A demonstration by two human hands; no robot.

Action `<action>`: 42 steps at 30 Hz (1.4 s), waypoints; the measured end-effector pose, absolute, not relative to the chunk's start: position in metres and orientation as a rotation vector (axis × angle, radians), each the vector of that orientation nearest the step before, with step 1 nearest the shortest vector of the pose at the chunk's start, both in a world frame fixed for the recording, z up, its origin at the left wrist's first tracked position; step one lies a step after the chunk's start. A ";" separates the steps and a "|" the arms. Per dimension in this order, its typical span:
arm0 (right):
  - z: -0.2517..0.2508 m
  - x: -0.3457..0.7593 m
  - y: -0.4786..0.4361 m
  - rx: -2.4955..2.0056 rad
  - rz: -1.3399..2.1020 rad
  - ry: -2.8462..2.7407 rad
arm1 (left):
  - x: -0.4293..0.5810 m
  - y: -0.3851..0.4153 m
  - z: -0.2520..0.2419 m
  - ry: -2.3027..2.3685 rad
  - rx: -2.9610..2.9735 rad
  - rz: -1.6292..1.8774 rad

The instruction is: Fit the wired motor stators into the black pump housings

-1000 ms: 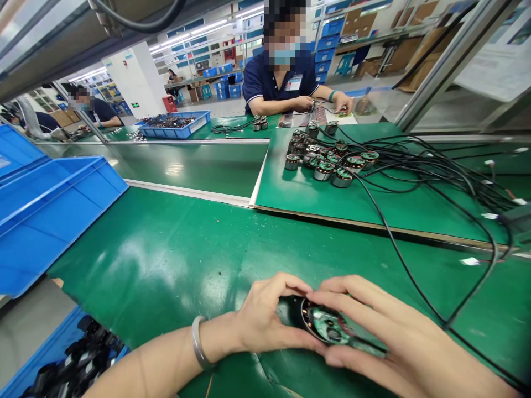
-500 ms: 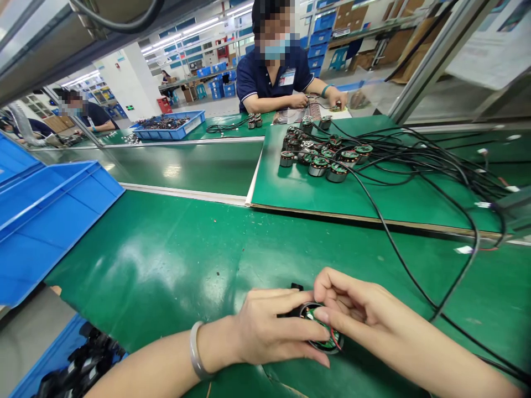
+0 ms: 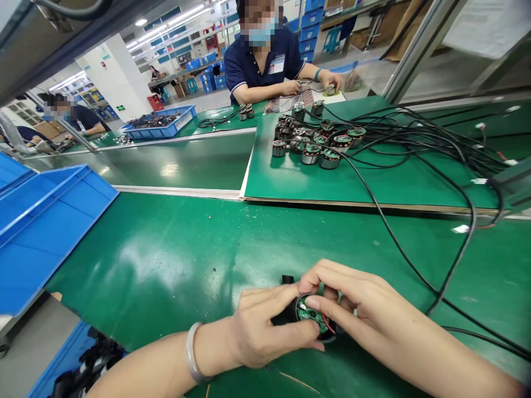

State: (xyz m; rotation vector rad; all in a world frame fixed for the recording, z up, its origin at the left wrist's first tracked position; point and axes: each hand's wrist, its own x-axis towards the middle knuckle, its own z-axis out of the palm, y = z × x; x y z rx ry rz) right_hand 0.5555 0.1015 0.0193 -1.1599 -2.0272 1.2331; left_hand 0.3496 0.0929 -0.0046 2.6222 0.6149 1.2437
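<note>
A round black housing (image 3: 328, 338) rests at the front of the green bench, with a green circuit board (image 3: 309, 310) and a thin red wire inside its rim. My left hand (image 3: 265, 326) grips the housing from the left, its thumb lying over the board. From the right, my right hand (image 3: 344, 293) pinches the rim, thumb over the board and index finger on the far edge. Its other fingers are curled and partly hidden. A small black part (image 3: 287, 279) sticks out behind my left fingertips.
Several motors (image 3: 310, 153) with black cables (image 3: 415, 132) sit on a raised green board (image 3: 290, 185). One cable loops down at my right. Blue bins (image 3: 53, 215) stand at left; black parts (image 3: 89, 359) fill a lower bin. A co-worker (image 3: 265, 66) sits across the bench.
The view has shifted slightly. My left thumb has come further onto the circuit board, and my fingers have closed in around the housing. Both hands stay on it.
</note>
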 end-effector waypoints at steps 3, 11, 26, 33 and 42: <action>0.020 0.554 0.101 -1.197 1.247 -2.037 | 0.349 0.094 -0.006 0.668 2.604 1.231; 0.014 0.546 0.100 -1.295 1.353 -1.957 | 0.351 0.086 -0.013 0.803 2.576 1.280; 0.026 0.548 0.115 -1.200 1.441 -2.019 | 0.354 0.067 -0.020 1.061 2.530 1.296; 0.024 0.540 0.118 -1.199 1.470 -1.990 | 0.356 0.065 -0.021 1.106 2.552 1.329; 0.028 0.541 0.117 -1.191 1.443 -2.042 | 0.366 0.062 -0.017 1.222 2.571 1.313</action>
